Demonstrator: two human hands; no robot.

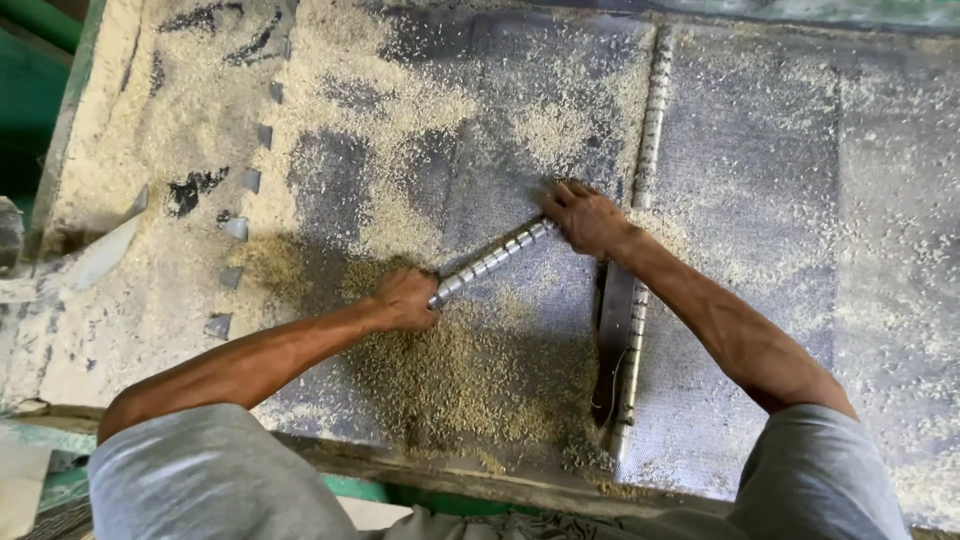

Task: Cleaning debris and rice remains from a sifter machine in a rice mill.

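— Two hands on one item; list them.
— Left hand (pixel 405 298): fist, fingers curled tight round the lower end of a ribbed metal bar (pixel 492 261). Right hand (pixel 588 218): laid over the bar's upper end, fingers pressed together and bent down onto it; whether the thumb goes under, I cannot tell.

— Position of the bar?
— Lying at a slant on a grey mesh screen (pixel 745 170), low end toward the person, high end near a long hinge-like metal strip (pixel 644 180) that runs up and down the screen. Bar rests on the surface, between both hands.

— Material on the screen?
— Loose husk and grain (pixel 470 375), heaped thickest just below the left hand, thin scatter elsewhere. Pale dust (pixel 120 260) cakes the left margin.

— Other fittings?
— Row of small metal tabs (pixel 237 228) along the left side, standing in the dust. Wooden edge (pixel 440 478) at the near side.

— Clothing?
— Grey short sleeves (pixel 200 475), both arms bare below.
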